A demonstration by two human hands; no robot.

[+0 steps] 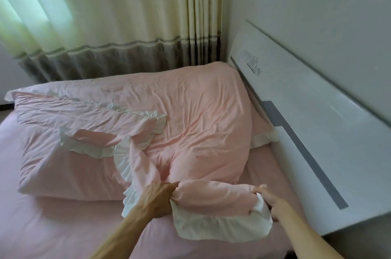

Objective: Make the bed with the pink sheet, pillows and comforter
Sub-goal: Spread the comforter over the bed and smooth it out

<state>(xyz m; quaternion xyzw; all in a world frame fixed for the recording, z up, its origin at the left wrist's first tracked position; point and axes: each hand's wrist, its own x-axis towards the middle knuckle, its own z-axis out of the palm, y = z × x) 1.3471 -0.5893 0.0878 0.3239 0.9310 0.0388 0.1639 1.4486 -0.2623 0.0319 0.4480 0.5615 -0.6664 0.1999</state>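
Observation:
A pink comforter (190, 110) with a white ruffled border lies bunched across the middle of the bed, partly folded over itself. My left hand (159, 199) grips a bunched part of its near edge. My right hand (273, 201) grips the same edge further right, at the white ruffle. A pink pillow (262, 131) with a white frill peeks out from under the comforter by the headboard. The pink sheet (42, 227) covers the mattress and shows at the left and front.
A white headboard (317, 121) with a grey stripe runs along the right side against the wall. Cream curtains (105, 26) with a grey lower band hang behind the bed's far side.

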